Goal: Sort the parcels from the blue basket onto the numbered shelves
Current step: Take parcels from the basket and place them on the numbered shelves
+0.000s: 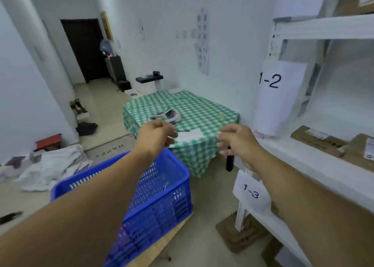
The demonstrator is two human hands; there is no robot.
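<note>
The blue basket (pixel 162 202) stands on the floor at lower centre, and I see no parcels inside it. Both my arms reach forward above it. My left hand (pixel 156 134) hovers over the basket's far rim with its fingers loosely curled and nothing in it. My right hand (pixel 235 140) is level with it, fingers apart and empty, next to the white shelf rack (pixel 315 171). Paper labels reading 1-2 (pixel 271 80) and 1-3 (pixel 251 191) hang on the rack. Brown cardboard parcels (pixel 321 141) lie on the 1-2 shelf at the right.
A table with a green checked cloth (pixel 194 112) stands ahead, with a shoe-like item, a pen and a paper on it. White cloth (pixel 50 167) lies on the floor at left beside a red stool (pixel 48 142). Cardboard (pixel 232 232) lies under the rack.
</note>
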